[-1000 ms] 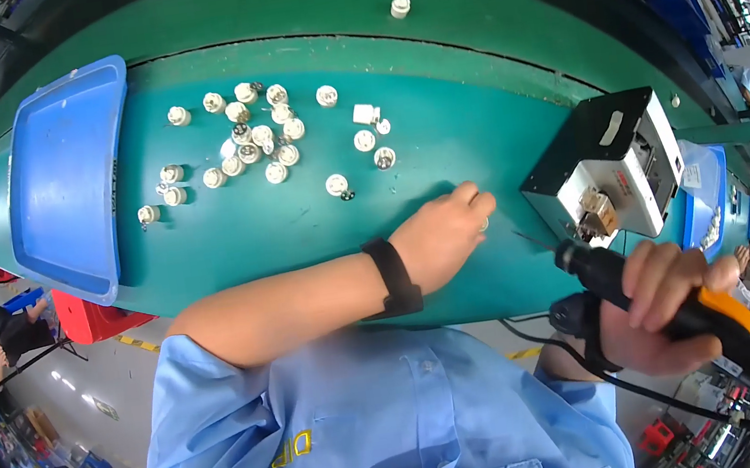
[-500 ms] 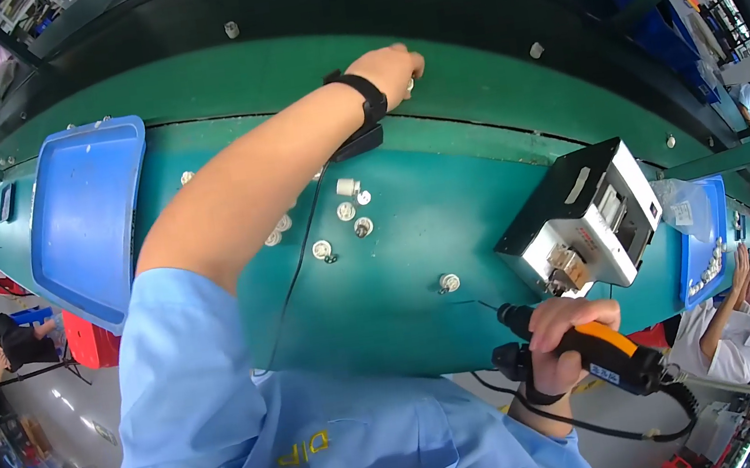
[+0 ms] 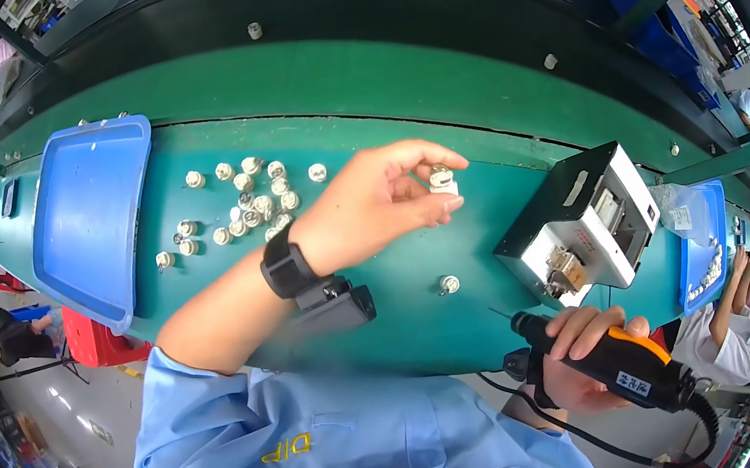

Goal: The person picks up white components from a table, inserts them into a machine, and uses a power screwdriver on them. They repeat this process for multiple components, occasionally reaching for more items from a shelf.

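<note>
Over the middle of the green bench mat, my left hand (image 3: 362, 207) pinches a small white cylindrical part (image 3: 443, 183) between thumb and fingertips. A black strap with a small dark box sits on that wrist. My right hand (image 3: 583, 360) is wrapped round a black and orange electric screwdriver (image 3: 638, 372) at the near right edge of the bench. Its thin bit points up and left, toward a single white part (image 3: 449, 285) lying on the mat, and is apart from it. Several similar white round parts (image 3: 222, 236) lie scattered left of my left hand.
A black and white boxy machine (image 3: 598, 238) stands on the right, above my screwdriver. At left lies a blue tray (image 3: 85, 225); another blue tray (image 3: 693, 289) with parts and a plastic bag is at far right. A co-worker (image 3: 714, 327) sits beyond it. A coiled cord trails from the screwdriver.
My left hand has come back from the bench's far strip to above the mat, with the white part in its fingers. The cluster of parts its arm covered now shows. The screwdriver has shifted slightly.
</note>
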The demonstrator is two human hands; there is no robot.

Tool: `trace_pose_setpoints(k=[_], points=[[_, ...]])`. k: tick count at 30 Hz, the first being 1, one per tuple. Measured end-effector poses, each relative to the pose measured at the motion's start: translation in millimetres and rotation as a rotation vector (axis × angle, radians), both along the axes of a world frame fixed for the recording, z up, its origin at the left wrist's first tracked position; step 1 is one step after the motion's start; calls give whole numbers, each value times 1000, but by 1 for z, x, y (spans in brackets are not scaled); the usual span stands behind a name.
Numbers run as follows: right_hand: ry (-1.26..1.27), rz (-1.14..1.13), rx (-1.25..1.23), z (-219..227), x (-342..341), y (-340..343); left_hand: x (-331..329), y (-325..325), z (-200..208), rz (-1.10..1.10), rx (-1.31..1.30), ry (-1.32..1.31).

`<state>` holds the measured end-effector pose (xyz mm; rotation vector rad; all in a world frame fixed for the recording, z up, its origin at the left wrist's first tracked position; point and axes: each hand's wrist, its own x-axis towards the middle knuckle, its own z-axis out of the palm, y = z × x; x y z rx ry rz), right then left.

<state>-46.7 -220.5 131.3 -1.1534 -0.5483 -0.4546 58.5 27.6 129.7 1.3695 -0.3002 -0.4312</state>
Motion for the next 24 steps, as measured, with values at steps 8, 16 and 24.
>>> trace_pose_setpoints(k=[8,16,24], points=[[-16,68,79,14,-15,2,-36,8,-14,32,-150,65],[84,79,7,29,-21,2,-53,13,-17,6,-191,96],[98,71,23,25,-24,7,-61,14,-18,32,-196,142]])
